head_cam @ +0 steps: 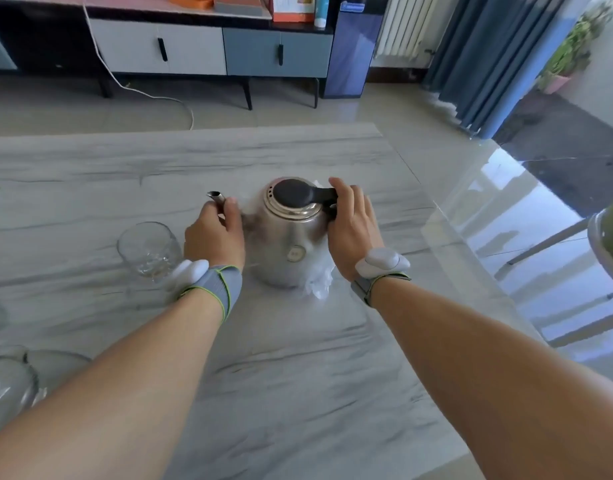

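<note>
A steel kettle (286, 245) with a black lid and black handle stands on the grey marble table (298, 358), on a crumpled clear plastic sheet (320, 284). My left hand (217, 233) curls around the kettle's spout, whose tip pokes out to the left. My right hand (353, 225) grips the black handle on the kettle's right side, thumb over the top. Both wrists wear grey bands with white sensors.
A clear drinking glass (149, 249) stands just left of my left wrist. More glassware (7, 379) sits at the table's near left edge. The table's right edge runs close to my right arm. A TV cabinet (211, 46) and white cable (139, 91) lie beyond.
</note>
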`<state>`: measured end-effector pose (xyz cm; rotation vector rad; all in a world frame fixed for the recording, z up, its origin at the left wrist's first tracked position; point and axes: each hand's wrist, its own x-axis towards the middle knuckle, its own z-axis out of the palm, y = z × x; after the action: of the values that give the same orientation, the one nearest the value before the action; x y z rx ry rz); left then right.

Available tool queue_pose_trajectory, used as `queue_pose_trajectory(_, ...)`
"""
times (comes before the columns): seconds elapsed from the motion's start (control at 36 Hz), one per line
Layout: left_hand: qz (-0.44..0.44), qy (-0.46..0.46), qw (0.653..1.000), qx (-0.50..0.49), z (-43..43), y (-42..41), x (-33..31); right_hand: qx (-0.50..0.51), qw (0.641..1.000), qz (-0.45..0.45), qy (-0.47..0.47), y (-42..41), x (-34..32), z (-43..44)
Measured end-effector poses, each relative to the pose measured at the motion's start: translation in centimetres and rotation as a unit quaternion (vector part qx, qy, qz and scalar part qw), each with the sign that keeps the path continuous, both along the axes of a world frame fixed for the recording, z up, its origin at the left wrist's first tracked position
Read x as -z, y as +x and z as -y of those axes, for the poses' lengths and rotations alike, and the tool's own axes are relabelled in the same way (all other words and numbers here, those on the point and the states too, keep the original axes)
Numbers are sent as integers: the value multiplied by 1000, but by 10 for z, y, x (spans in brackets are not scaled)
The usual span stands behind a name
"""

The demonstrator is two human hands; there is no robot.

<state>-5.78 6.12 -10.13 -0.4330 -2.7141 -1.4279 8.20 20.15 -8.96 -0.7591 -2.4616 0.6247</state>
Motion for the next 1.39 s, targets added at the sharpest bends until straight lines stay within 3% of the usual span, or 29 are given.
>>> queue_pose_trajectory(0.36, -58, 3, 998, -5, 2, -5, 8, 4, 998, -65, 17, -7, 13, -9)
queue_pose_trajectory(0.53, -53, -14, 998, 7, 19, 4, 0, 22, 1000, -9, -14, 0, 11, -4)
queue_pose_trajectory(0.86, 14, -66, 998, 8, 63, 41, -11, 25, 996, 85, 20, 42, -1, 34)
queue_pose_trajectory(1.0, 29, -44, 998, 24, 84, 56, -7, 49, 994, 99, 14, 50, 5, 56)
queue_pose_trajectory(1.28, 40, 48, 998, 12, 113, 79, 4, 6, 999, 22, -23, 76, 16, 94)
queue_pose_trajectory(1.39, 49, 94, 994, -4, 119, 93, 5, 33, 999, 10, -25, 74, 19, 102)
